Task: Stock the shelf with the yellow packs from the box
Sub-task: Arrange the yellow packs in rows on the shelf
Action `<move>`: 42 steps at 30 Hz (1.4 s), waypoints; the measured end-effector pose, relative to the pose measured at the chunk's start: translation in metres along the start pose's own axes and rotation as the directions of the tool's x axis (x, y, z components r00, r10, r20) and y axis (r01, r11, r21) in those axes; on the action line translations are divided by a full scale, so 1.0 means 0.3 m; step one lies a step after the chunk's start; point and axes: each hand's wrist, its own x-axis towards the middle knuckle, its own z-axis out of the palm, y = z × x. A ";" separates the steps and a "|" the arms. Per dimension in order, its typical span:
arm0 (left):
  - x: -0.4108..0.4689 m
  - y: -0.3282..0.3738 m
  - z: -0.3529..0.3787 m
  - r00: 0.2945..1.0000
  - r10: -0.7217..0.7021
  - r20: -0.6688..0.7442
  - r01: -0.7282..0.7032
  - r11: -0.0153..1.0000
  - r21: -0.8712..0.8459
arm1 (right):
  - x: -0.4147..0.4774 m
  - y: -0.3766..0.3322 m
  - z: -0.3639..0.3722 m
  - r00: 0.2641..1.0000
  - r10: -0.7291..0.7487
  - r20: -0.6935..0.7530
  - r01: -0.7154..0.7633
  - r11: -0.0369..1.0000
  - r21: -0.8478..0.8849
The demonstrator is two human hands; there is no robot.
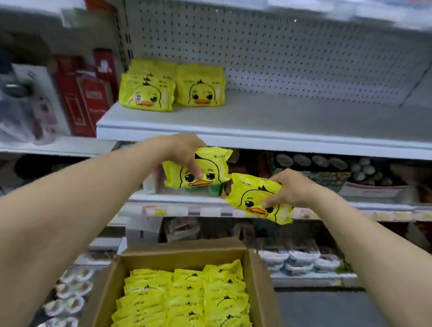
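Head view: left hand [183, 150] and right hand [290, 187] each grip a yellow pack [197, 168] above the box [258, 279].

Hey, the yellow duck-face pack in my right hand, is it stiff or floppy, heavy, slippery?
Probably soft: the yellow duck-face plastic pack bends where the right hand pinches it. Likely light, since that pinch alone holds it up. Its glossy film may be slippery.
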 end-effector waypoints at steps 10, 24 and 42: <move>0.236 0.026 -0.340 0.996 -0.021 -0.084 0.028 0.997 0.075 | 0.102 -0.066 -0.340 0.978 -0.166 -0.123 0.155 0.983 -0.096; 0.611 -0.132 -0.444 0.994 -0.007 -0.111 0.026 0.985 0.169 | 0.462 -0.065 -0.518 0.946 -0.308 -0.104 0.309 0.951 -0.007; 0.609 -0.265 -0.557 0.903 -0.021 -0.430 0.021 1.000 -0.005 | 0.817 -0.342 -0.391 0.900 -0.432 -0.053 0.424 0.842 0.334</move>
